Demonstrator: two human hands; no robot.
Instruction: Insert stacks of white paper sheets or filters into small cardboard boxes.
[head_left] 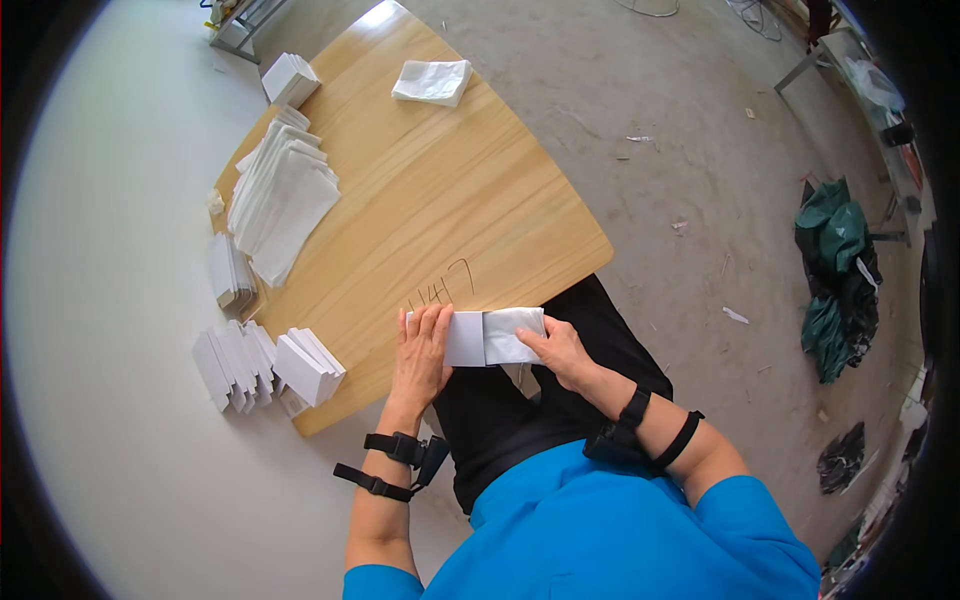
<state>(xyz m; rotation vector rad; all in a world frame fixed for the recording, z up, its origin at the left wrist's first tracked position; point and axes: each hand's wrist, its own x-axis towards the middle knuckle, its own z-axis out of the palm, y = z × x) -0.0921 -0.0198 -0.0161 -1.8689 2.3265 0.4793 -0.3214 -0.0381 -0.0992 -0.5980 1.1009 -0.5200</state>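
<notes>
At the table's near edge, my left hand [424, 348] is closed on a small flat white box [464, 340], with its fingers over the left part. My right hand [562, 352] pinches a folded white soft sheet [508, 334], thumb on top. The sheet meets the box's right end; whether part of it lies inside the box is hidden. Whether the sheet is cloth or thin plastic I cannot tell.
On the wooden table [430, 180] lie a fanned pile of white sheets [285, 195] and another folded sheet [432, 82]. White boxes [310, 366] stand in groups along its left edge, beside a white wall. Green and black plastic bags [838, 260] lie on the floor at right.
</notes>
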